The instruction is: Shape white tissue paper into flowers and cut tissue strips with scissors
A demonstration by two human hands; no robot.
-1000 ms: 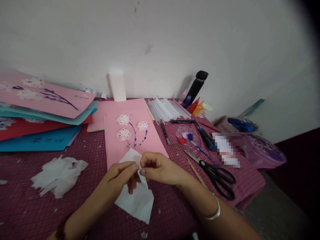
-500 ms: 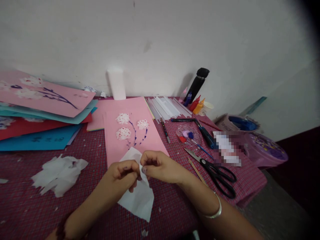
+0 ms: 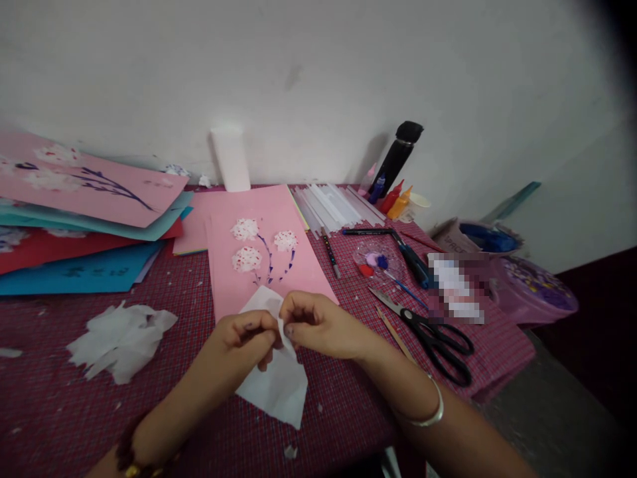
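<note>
Left hand and right hand both pinching white tissue sheet, fingertips nearly meeting; exact grip unclear, left fingertips partly hidden. Sheet's middle blocked by hands; its top corner overlaps pink paper with painted flowers, covering the stem bottoms. Card stack cut off at left edge. Item right of scissors pixelated, unidentifiable. Writing on blue card illegible. Both forearms cropped at bottom.

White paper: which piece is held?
The sheet pinched by the left hand and right hand; the crumpled pile and scraps lie loose on the tablecloth.
</note>
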